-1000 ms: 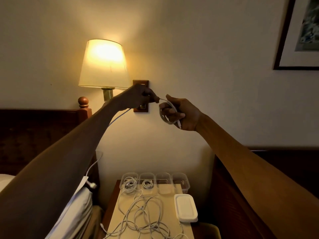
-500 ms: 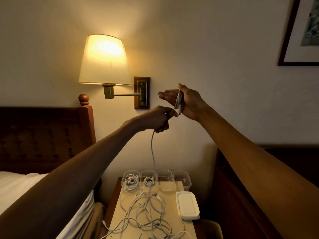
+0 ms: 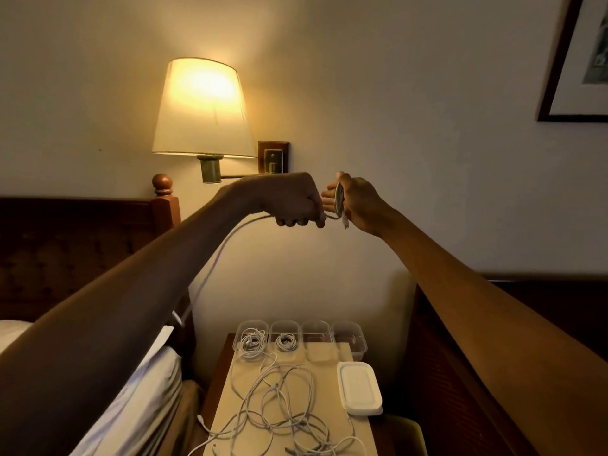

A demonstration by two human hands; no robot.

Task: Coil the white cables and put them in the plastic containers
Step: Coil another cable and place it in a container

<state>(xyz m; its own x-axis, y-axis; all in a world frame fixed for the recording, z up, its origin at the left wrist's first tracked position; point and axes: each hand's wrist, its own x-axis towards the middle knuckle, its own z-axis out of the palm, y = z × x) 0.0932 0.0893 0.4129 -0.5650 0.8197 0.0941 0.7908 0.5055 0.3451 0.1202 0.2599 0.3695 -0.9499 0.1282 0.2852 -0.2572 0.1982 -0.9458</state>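
Both hands are raised in front of the wall. My right hand [image 3: 358, 202] grips a small coil of white cable [image 3: 339, 202], a plug end hanging below it. My left hand [image 3: 289, 200] is curled round the same cable right beside the coil; the loose length [image 3: 210, 271] trails down to the left, its end hanging near the bed. Below, a tangle of white cables [image 3: 279, 409] lies on the bedside table [image 3: 358, 439]. A row of clear plastic containers [image 3: 348, 337] stands at the table's back; the two left ones [image 3: 251, 339] hold coiled cables.
A stack of white lids [image 3: 360, 388] lies on the table's right side. A lit wall lamp [image 3: 204, 108] hangs just above my left hand. A bed with a white pillow [image 3: 141, 399] and a dark headboard [image 3: 65, 245] is at the left; a framed picture [image 3: 582, 60] is at upper right.
My left hand rose and swung up beside the right hand, carrying the cable round. The hanging length now trails left toward the bed instead of straight down.
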